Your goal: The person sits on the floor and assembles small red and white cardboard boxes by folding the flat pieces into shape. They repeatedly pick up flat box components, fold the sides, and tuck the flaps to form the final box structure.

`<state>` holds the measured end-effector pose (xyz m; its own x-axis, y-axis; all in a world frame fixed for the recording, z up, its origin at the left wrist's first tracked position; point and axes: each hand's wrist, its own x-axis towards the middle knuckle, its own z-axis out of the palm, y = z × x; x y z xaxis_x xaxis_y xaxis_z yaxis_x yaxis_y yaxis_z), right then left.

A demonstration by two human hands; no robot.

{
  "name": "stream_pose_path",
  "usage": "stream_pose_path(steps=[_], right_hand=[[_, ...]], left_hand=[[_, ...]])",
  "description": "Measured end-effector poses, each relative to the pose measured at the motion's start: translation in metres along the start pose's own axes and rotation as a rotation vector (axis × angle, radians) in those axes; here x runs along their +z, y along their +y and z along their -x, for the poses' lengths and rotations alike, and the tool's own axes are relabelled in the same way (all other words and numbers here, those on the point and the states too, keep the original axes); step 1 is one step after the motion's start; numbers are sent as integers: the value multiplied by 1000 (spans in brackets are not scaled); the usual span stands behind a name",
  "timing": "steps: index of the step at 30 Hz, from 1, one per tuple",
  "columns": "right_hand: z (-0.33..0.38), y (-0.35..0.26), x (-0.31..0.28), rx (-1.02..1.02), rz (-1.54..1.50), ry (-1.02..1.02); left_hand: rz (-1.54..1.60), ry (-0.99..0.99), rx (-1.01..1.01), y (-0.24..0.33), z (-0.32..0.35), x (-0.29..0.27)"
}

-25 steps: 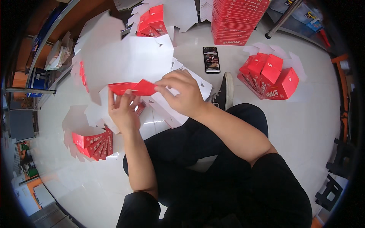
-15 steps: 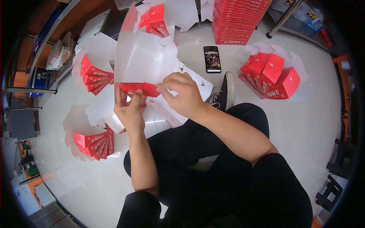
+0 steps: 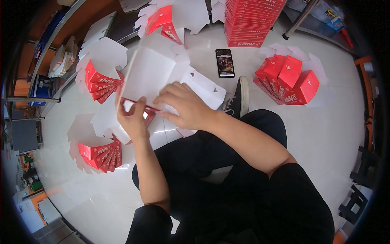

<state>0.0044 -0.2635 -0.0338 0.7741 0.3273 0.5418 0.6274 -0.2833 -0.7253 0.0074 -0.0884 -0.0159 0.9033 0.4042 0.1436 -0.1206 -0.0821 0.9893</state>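
I hold a flat cardboard box blank (image 3: 148, 77) in front of me, its white inner side facing me and a thin red edge showing along its lower rim. My left hand (image 3: 132, 118) grips its lower left corner. My right hand (image 3: 185, 107) presses on its lower right part, fingers spread over the fold. My legs in black trousers are crossed beneath, on the white floor.
Fanned red-and-white blanks lie at left (image 3: 99, 81) and lower left (image 3: 101, 152). Folded red boxes (image 3: 290, 79) sit at right, a tall red stack (image 3: 252, 22) at the back, more blanks (image 3: 162, 18) beside it. A phone (image 3: 224, 63) and a black shoe (image 3: 239, 97) lie ahead.
The blank, held low and edge-on showing its red side, has been tipped up so its white face now stands toward me. Both hands stayed on its lower edge.
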Motion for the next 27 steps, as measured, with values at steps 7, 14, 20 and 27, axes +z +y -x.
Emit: stream_pose_path(steps=[7,14,20,27], right_hand=[[5,12,-13,-98,596,-179],[-4,11,-1,371,-811,87],[-9,10,-3,641,-1261,176],[-1,17,-5,280,-586,-14]], left_hand=[[144,2,-108,-4,-33,-51],[-263,-584,438,9,-21,-31],[-444,-490,483,-13,-7,-10],[-547,-293,398,-19,-12,-23]])
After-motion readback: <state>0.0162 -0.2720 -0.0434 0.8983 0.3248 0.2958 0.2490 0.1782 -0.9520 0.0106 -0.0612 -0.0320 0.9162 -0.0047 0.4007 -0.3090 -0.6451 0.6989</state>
